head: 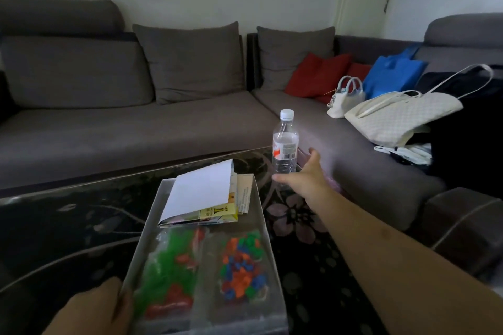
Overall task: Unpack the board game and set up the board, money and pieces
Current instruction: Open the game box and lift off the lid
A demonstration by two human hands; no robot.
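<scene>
Open game box at lower centre on the dark glass table, left hand gripping its near left wall, folded board and two bags of pieces inside, right hand outstretched at frame centre, fingers spread and empty, beside a water bottle

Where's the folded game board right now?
In the head view the folded game board lies at the far end of the open box, beyond the two bags of plastic pieces, left of the water bottle.

Open box: folded board, bagged pcs.
</scene>
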